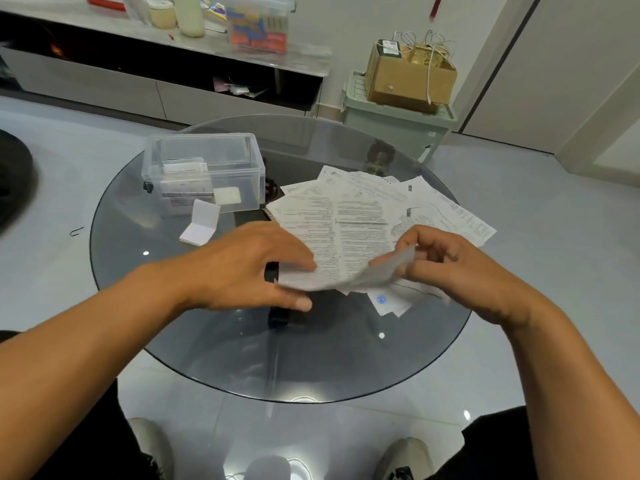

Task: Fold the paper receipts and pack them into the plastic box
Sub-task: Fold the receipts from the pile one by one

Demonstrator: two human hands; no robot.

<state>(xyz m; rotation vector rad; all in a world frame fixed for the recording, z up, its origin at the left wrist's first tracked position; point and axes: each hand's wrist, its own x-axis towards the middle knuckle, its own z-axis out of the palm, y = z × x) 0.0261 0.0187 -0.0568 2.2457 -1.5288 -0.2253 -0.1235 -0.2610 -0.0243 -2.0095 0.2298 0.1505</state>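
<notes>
A spread of printed paper receipts (363, 209) lies on the right half of the round glass table (214, 348). My right hand (446, 268) pinches the right end of one blurred receipt (349, 271) lifted off the table. My left hand (249, 265) touches that receipt's left end with straight fingers. The clear plastic box (204, 171) stands open at the table's back left with several folded receipts inside. One folded receipt (202, 223) lies on the glass just in front of the box.
A small slip with a blue mark (388, 301) lies under the lifted receipt. A dark object (280, 315) sits below my left hand. Behind the table stand a green storage bin (398, 126) with a cardboard box (408, 77) on it, and a low cabinet (162, 71).
</notes>
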